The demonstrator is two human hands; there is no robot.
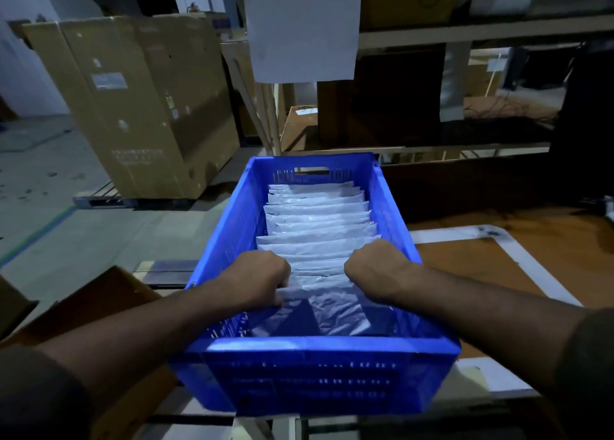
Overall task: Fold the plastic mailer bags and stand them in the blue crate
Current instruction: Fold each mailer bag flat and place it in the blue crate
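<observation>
Blue crate [309, 369]: slotted plastic, hand slot in far wall, resting on a wooden table [518, 260].
Folded mailer bags [319, 220]: white, standing on edge in a row from the crate's far wall toward its near wall.
Nearest mailer bag [329, 306]: inside the crate, at the near end of the row, leaning.
Left hand [255, 278]: inside the crate, fingers curled, gripping that bag's left top edge.
Right hand [375, 270]: inside the crate, curled on its right top edge.
Cardboard carton [133, 103]: beyond the crate, left, on a pallet.
</observation>
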